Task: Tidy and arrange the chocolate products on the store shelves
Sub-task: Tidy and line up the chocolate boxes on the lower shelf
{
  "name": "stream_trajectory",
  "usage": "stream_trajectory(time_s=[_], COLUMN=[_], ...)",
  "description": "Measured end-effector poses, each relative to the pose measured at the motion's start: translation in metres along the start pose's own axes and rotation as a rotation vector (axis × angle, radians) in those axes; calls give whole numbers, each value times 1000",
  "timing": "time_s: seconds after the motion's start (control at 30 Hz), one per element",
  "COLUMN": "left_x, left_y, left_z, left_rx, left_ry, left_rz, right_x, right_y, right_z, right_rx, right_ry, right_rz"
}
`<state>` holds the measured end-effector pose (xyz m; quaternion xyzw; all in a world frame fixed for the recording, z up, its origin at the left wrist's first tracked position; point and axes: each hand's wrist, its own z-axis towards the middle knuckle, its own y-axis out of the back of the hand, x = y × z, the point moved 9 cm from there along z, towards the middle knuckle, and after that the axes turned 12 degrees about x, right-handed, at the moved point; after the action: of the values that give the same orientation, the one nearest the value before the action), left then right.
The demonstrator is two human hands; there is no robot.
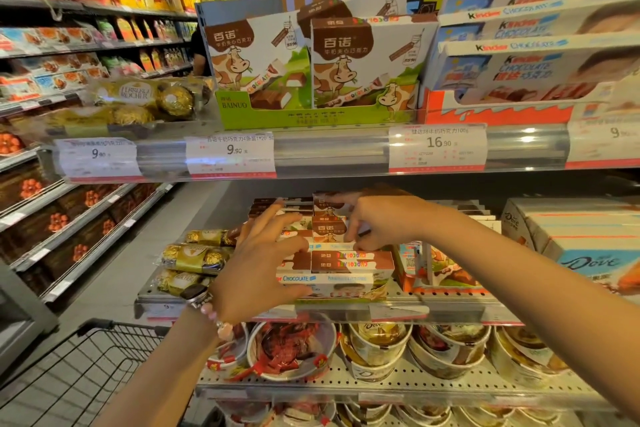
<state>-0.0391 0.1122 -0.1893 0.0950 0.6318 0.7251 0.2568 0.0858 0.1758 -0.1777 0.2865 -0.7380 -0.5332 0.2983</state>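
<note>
On the middle shelf (pixel 450 312) stands a stack of brown-and-white Bainuo chocolate boxes (pixel 351 260) on top of a Kinder chocolate box (pixel 332 282). My left hand (pixel 258 270) lies against the stack's left side with fingers spread and straight. My right hand (pixel 377 224) reaches in from the right, its fingers curled round an upright Bainuo box (pixel 329 230) on top of the stack. More Bainuo boxes (pixel 360 62) stand in a green display tray on the upper shelf.
Ferrero Rocher packs (pixel 194 256) lie left of the stack, Kinder packs (pixel 440 270) and Dove boxes (pixel 588 246) to the right. Tubs of Dove chocolate (pixel 377 347) fill the lower shelf. A black shopping cart (pixel 86 367) stands at bottom left. Kinder boxes (pixel 530 73) fill the upper right.
</note>
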Motion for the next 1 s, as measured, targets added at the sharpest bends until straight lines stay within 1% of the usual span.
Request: stream_trajectory(time_s=[0.2, 0.3, 0.37, 0.6, 0.73, 0.83, 0.9, 1.0], left_x=[-3, -1, 0, 5, 6, 12, 15, 17], left_y=[3, 5, 7, 16, 21, 19, 17, 16], left_z=[-1, -1, -2, -9, -18, -19, -17, -13], left_rx=[-93, -131, -173, -312, -408, -432, -432, -440], left_ry=[-77, -96, -103, 10, 83, 130, 128, 119], left_rz=[-21, -45, -59, 15, 39, 27, 16, 12], right_x=[2, 1, -1, -1, -7, -17, -19, -14], right_y=[-5, -8, -8, 4, 10, 10, 8, 6], right_z=[4, 1, -4, -35, -63, -86, -100, -122], right_rx=[7, -28, -85, -383, -599, -785, -886, -1046], right_ry=[-24, -18, -9, 17, -37, -105, -109, -111], right_rz=[-74, -60, -42, 209, 283, 349, 354, 293])
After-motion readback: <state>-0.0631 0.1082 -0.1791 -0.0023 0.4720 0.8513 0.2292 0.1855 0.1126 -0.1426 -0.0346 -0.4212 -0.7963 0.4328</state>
